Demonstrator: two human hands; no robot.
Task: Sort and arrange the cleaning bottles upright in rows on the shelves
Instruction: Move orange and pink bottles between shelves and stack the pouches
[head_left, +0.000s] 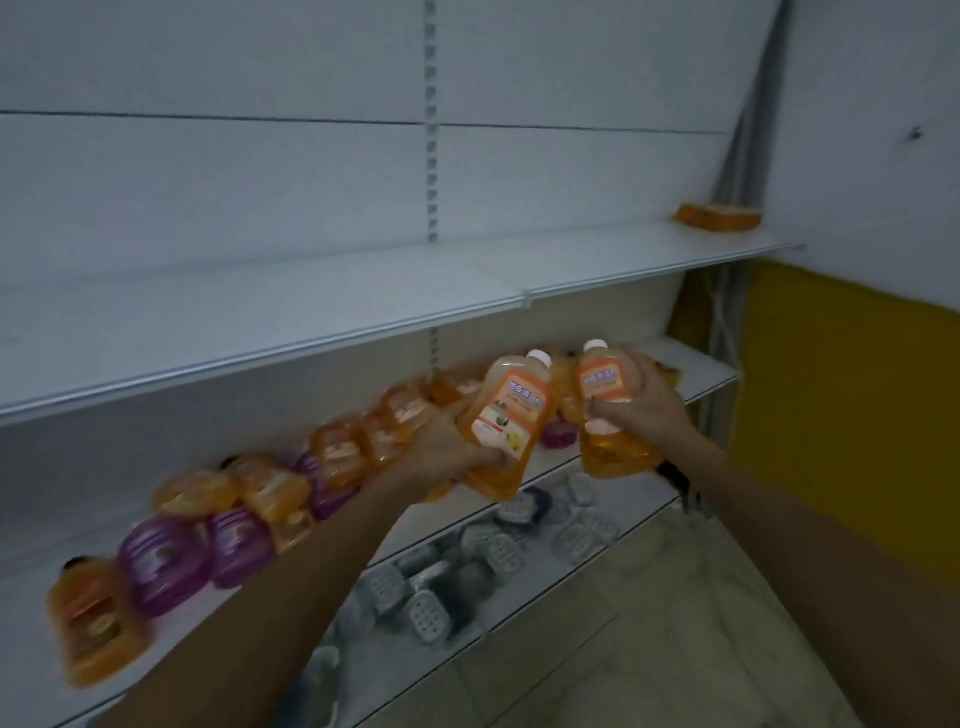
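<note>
My left hand (451, 447) grips an orange bottle with a white cap (511, 415), tilted to the right in front of the middle shelf (701, 366). My right hand (647, 410) grips a second orange bottle (605, 400), held nearly upright beside the first. Behind both hands, orange bottles (337, 452) and purple bottles (161, 564) lie jumbled on their sides along the middle shelf. The top shelf (363, 291) carries one orange bottle (719, 215) lying flat at its far right end.
The lower shelf (644, 519) holds several grey soap dishes (501, 553) in a loose heap. A yellow wall panel (841, 395) stands to the right of the shelving. Pale tiled floor (675, 623) shows below.
</note>
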